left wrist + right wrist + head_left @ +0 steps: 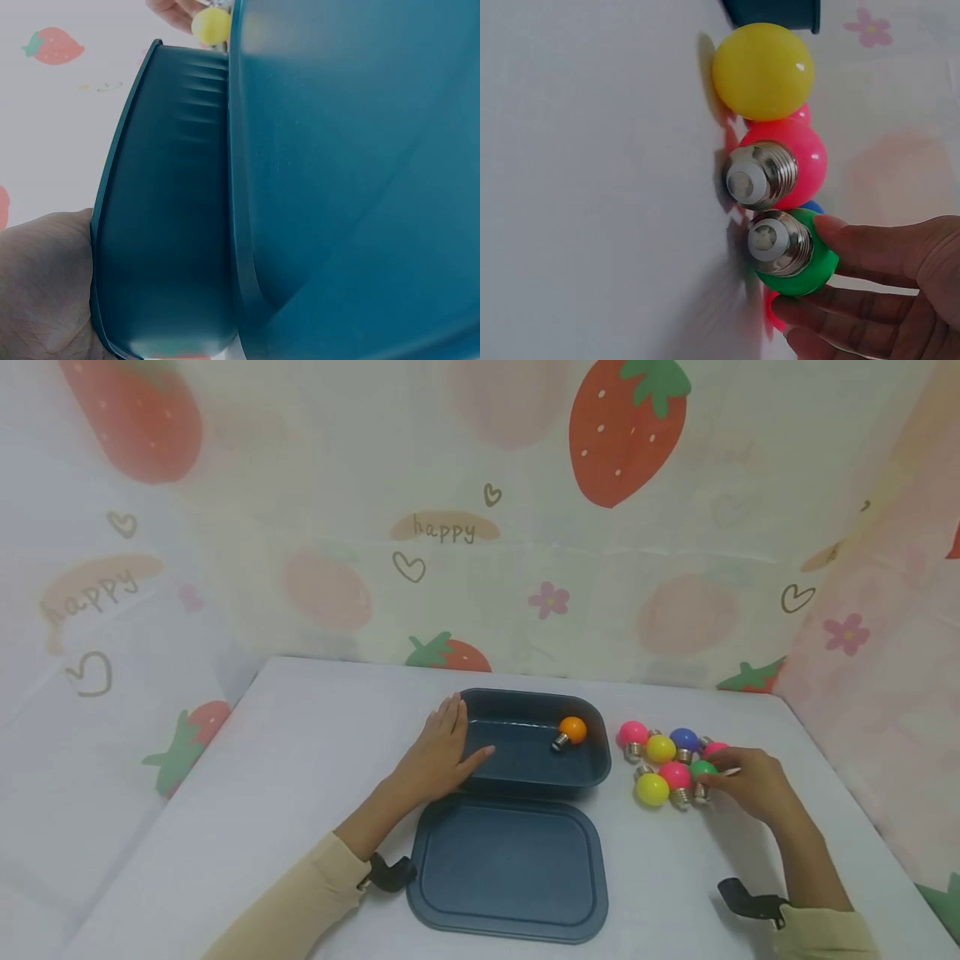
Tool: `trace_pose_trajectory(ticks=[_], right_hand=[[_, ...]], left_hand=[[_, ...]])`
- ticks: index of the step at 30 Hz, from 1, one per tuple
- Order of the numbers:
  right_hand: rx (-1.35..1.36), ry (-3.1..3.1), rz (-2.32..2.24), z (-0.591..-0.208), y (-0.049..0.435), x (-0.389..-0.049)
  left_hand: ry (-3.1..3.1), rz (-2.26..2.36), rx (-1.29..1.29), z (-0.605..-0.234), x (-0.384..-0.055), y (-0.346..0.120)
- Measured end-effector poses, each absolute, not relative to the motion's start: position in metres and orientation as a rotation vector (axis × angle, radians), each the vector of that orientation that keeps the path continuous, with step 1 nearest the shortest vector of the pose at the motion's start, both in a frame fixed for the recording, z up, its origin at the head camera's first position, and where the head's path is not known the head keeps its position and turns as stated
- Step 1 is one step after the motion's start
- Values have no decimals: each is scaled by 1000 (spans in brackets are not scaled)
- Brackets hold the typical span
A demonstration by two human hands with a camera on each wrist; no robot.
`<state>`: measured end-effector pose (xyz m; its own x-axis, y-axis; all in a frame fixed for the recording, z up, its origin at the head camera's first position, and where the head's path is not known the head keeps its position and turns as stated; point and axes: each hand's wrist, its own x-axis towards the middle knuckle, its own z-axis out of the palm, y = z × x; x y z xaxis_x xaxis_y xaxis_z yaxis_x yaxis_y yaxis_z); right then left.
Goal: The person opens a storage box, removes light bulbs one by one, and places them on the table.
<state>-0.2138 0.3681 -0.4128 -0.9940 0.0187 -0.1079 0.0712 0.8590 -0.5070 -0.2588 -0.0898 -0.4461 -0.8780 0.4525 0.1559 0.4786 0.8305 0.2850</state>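
Note:
My right hand (753,781) pinches a green light bulb (802,270) between thumb and fingers, at the right side of a cluster of bulbs. In the right wrist view its metal screw base points toward the camera. A pink bulb (806,161) sits right beside it, and a yellow bulb (761,71) lies farther along. My left hand (433,752) rests on the left end of a dark blue rectangular box (532,792), fingers straight along the rim, thumb reaching over the inside. One orange bulb (573,730) lies in the box.
The box's matching flat lid (510,868) lies on the white table (300,735), just in front of the box. Around the green bulb are several others, among them a blue bulb (684,740) and another yellow bulb (661,749). A strawberry-print cloth (337,485) hangs behind.

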Motion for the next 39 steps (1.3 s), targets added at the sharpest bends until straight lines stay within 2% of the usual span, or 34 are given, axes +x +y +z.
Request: trace_pose_trajectory(ticks=[23, 39], right_hand=[[30, 2971, -790, -411, 367, -213], [25, 3063, -828, -392, 372, -203]], left_hand=[[-2923, -506, -736, -446, -259, -89], [-2911, -487, -738, -447, -259, -89]])
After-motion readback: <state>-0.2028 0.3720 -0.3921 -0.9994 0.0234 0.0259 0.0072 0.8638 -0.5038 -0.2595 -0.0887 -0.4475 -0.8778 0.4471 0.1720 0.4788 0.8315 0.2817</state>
